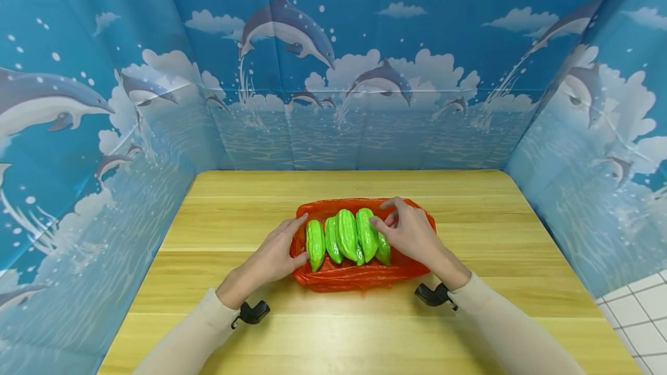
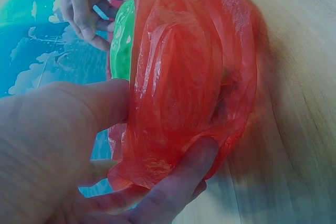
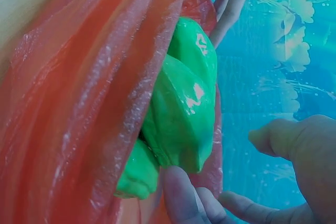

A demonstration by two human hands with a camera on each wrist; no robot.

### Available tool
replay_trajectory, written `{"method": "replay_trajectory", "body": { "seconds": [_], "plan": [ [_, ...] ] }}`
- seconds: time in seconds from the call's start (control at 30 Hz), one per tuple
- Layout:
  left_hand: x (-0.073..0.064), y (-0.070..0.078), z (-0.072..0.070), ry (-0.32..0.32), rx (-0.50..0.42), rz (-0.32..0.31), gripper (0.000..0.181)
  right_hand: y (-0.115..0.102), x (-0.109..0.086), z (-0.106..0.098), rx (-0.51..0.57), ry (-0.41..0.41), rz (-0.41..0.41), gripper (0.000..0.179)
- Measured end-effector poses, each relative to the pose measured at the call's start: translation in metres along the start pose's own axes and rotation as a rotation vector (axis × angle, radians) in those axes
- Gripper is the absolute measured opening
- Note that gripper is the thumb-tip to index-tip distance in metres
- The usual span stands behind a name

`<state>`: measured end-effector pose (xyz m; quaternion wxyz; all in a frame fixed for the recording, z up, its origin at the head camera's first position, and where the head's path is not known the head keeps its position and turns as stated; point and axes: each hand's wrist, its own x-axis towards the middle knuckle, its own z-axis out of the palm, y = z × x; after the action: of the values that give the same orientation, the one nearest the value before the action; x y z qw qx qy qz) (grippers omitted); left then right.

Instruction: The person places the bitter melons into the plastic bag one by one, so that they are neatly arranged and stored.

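Several glossy green bitter melons lie side by side in a red plastic bag, which spreads open in a long box-like shape. My left hand is at the bag's left end. In the left wrist view, its thumb presses the rim of the red film while the fingers curl against the outside. Over the bag's right part is my right hand, bent beside the melons. A fingertip of it meets or nearly meets the lower end of a bitter melon in the right wrist view; its thumb stands apart.
The bag rests on a light wooden table. Blue dolphin-print curtains rise behind it and at both sides. A black wrist device hangs under the left wrist, and another under the right. White floor tiles show at lower right.
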<state>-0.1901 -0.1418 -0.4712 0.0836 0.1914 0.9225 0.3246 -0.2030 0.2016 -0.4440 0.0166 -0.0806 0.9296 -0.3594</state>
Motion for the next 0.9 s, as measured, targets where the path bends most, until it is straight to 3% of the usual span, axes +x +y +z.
{"method": "replay_trajectory", "body": {
  "seconds": [0.4, 0.9],
  "plan": [
    [0.001, -0.002, 0.001, 0.009, 0.008, -0.002, 0.093, 0.001, -0.01, -0.007, -0.015, 0.09, -0.022, 0.047],
    [-0.005, -0.003, -0.004, 0.01, 0.015, -0.012, 0.091, 0.009, -0.034, -0.03, -0.014, 0.213, -0.062, 0.039]
  ]
}}
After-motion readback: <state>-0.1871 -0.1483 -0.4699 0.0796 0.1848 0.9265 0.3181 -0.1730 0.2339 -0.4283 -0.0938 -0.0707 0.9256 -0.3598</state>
